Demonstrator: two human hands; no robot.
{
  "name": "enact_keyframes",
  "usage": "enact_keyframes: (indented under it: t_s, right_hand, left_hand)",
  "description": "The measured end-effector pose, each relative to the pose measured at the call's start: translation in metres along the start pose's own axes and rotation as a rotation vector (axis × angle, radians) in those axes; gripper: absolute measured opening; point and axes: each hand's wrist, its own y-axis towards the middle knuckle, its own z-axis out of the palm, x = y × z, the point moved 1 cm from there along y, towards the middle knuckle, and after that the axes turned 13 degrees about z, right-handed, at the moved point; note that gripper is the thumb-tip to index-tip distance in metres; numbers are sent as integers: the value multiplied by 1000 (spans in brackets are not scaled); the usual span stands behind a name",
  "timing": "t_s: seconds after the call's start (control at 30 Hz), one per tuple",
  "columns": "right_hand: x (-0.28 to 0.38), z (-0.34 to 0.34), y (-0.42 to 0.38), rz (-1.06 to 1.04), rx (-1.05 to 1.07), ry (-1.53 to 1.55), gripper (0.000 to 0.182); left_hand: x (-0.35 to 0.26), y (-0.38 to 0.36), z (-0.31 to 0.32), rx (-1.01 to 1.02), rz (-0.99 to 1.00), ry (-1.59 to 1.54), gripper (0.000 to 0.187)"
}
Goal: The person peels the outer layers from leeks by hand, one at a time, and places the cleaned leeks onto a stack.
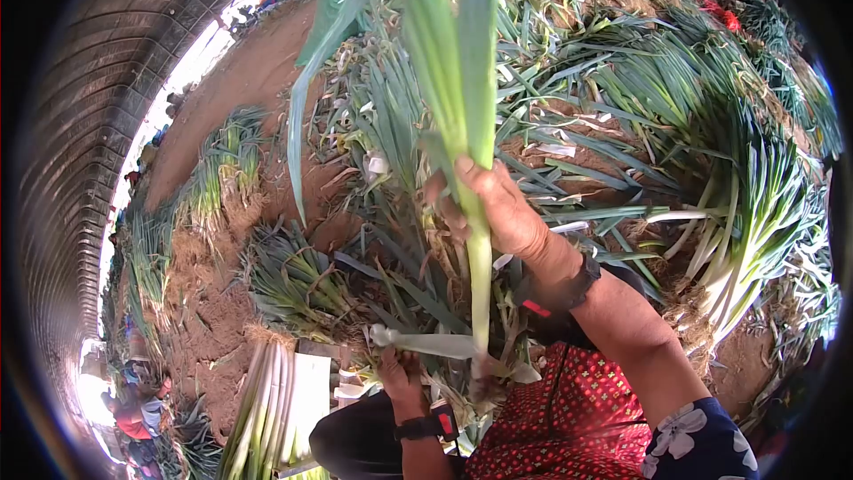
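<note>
A long leek stands upright in front of me, its broad green leaves rising past the top edge and its pale stem pointing down. My right hand is wrapped around it where green turns to white. Lower down, my left hand has its fingers closed at the left end of a pale, blade-shaped strip, which looks like a peeled leaf layer. The strip's other end meets the leek's lower stem. The root end is dark and blurred.
A bundle of leeks lies at lower left beside a white board. Another large bunch leans at right. Heaps of leeks and loose leaves cover the soil ahead. Other people are at far left.
</note>
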Motion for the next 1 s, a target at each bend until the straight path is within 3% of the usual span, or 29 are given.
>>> enact_keyframes:
  t_s: [0.03, 0.1, 0.13, 0.2, 0.23, 0.27, 0.33, 0.4, 0.47, 0.53, 0.57, 0.63, 0.67, 0.73, 0.77, 0.93, 1.0]
  right_hand:
    - [3, -3, 0, -46, -28, -4, 62]
    - [7, -12, 3, -125, -126, 35, 63]
    - [12, -15, 4, -164, -184, 49, 62]
    - [13, -20, 9, -173, -243, 89, 59]
    - [14, -21, 9, -198, -303, 110, 60]
    - [14, -22, 10, -224, -362, 131, 60]
    - [17, -27, 14, -200, -409, 166, 58]
    - [14, -32, 16, -150, -470, 162, 55]
    - [10, -31, 18, -146, -481, 181, 52]
    - [8, -38, 22, -172, -495, 251, 47]
    - [13, -40, 21, -176, -524, 268, 47]
    - [22, -55, 21, -231, -601, 292, 42]
    - [28, -66, 21, -256, -636, 289, 41]
    - [32, -83, 19, -241, -634, 341, 39]
    - [31, -85, 19, -196, -603, 419, 39]
    - [2, -113, 23, -62, -393, 496, 29]
    - [-3, -132, 26, -58, -346, 593, 23]
  left_hand:
    - [6, 3, -28, -2, -1, 1, 11]
    - [14, 9, -84, 381, 762, 1309, 8]
    - [22, 22, -107, 377, 763, 1309, 8]
    - [42, 52, -143, -337, -16, 428, 14]
    - [48, 53, -144, -145, 81, 513, 24]
    - [42, 51, -132, -145, 79, 513, 24]
    - [0, 37, -61, 17, 540, 1308, 37]
    - [-23, 31, -13, 373, 611, 912, 49]
    - [-41, -2, 45, 798, 555, 867, 51]
    - [-42, -37, 96, 1150, 822, 1144, 51]
    - [-39, -46, 101, 1150, 824, 1142, 51]
    - [-31, -56, 106, 1252, 540, 1294, 47]
    - [-30, -50, 99, 1259, 542, 1292, 47]
    - [-26, -35, 73, 1291, 200, 1205, 45]
    - [-26, -38, 70, 1176, -3, 891, 42]
    - [-47, -57, 102, 1247, -174, 653, 47]
    - [-66, -76, 114, 1188, -536, 334, 61]
